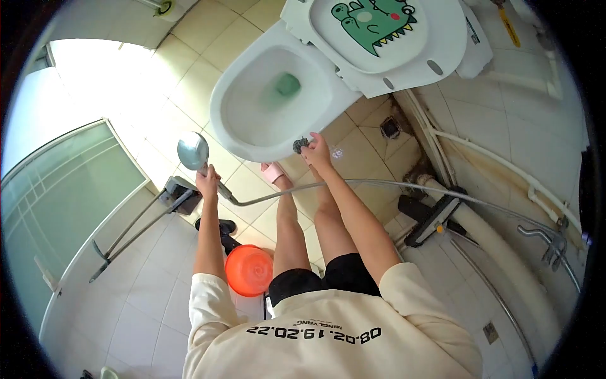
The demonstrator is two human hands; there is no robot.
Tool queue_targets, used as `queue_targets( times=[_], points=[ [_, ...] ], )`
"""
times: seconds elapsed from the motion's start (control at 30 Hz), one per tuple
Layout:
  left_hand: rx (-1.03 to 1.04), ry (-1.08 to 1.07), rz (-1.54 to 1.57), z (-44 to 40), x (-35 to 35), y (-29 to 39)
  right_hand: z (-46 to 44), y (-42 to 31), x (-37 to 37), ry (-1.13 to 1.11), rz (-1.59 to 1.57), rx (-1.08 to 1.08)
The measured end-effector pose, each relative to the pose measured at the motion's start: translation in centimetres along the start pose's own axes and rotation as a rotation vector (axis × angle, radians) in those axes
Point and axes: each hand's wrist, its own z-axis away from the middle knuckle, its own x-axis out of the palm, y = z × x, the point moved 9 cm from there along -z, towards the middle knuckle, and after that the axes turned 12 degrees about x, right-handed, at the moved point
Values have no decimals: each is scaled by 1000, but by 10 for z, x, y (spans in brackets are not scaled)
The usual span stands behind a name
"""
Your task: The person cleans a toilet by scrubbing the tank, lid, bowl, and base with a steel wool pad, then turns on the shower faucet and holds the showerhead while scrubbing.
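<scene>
My left hand [207,182] is wrapped round the handle of a silver shower head [193,151], with its metal hose [284,192] running off to the wall at the right. No water stream shows clearly. My right hand [317,151] pinches a dark, curly scouring pad [300,145] at the front rim of the white toilet bowl [237,142]. Whether the pad touches the rim I cannot tell. Greenish water sits inside the bowl. The seat and lid [429,57], with a green dinosaur picture, are raised.
An orange basin [249,270] stands by my left leg. A long-handled dustpan [182,194] is at the left, near a glass door [82,183]. A squeegee or brush head [432,221], pipes and a tap [549,243] line the right side. A floor drain [391,128] lies beside the toilet.
</scene>
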Motion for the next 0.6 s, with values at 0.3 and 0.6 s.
queue_targets(
  times=[0.3, 0.6],
  points=[
    [143, -21, 148, -63, 51, 69, 8, -7, 18, -227, -241, 214],
    [263, -123, 183, -86, 117, 132, -3, -29, -16, -148, -491, 239]
  ],
)
